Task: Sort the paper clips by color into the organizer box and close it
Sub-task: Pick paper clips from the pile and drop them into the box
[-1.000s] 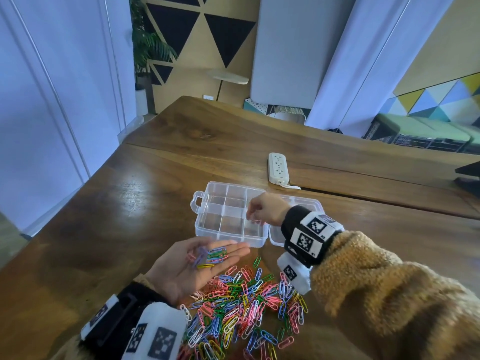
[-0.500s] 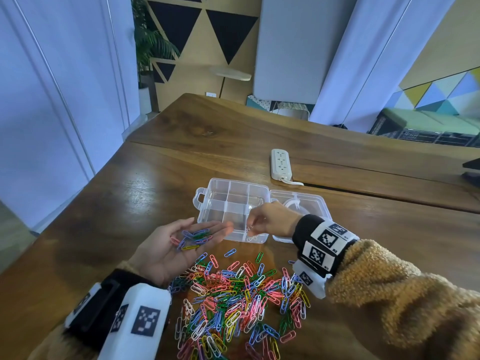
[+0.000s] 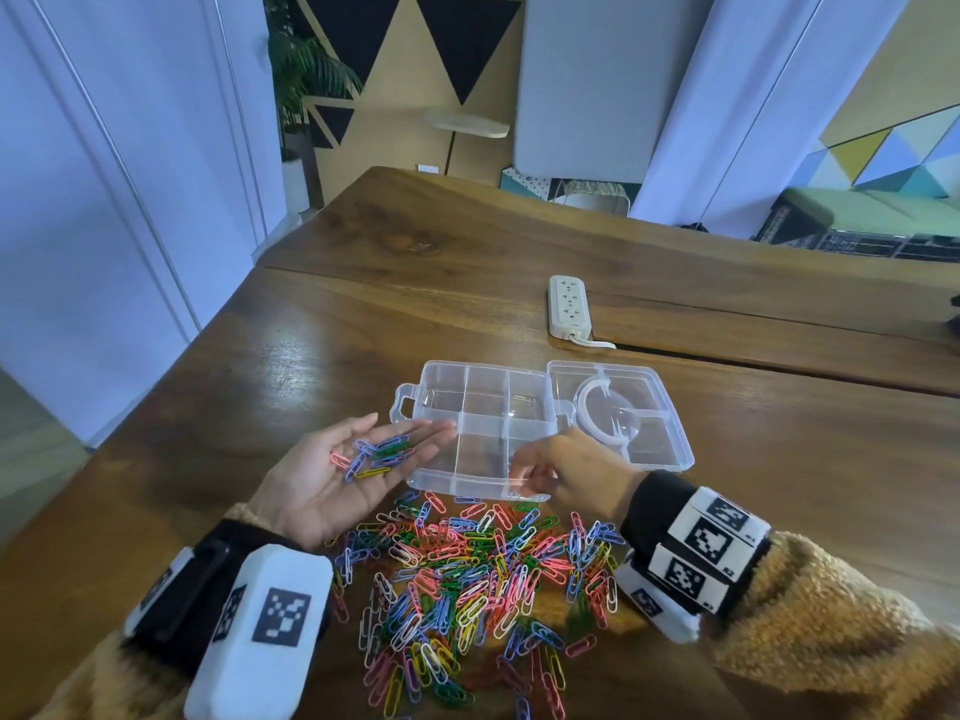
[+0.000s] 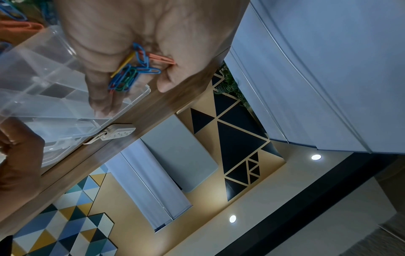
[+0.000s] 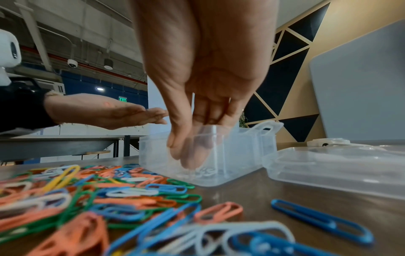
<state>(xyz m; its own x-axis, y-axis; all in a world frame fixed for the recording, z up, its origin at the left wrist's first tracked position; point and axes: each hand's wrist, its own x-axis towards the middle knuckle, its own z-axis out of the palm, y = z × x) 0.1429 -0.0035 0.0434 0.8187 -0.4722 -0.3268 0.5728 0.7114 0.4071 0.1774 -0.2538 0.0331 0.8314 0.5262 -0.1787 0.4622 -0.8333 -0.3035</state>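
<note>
left hand point(image 3: 332, 475): flat, clips point(image 3: 376, 456) cupped as supply | right hand point(image 3: 563, 472): fingers lowered into organizer box point(image 3: 483, 402) compartment, contents unclear

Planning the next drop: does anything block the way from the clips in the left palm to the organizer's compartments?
Nothing visible does. The left hand holds clips beside the organizer box, whose lid lies open flat. Only the right hand reaches into the near-right compartment.
</note>
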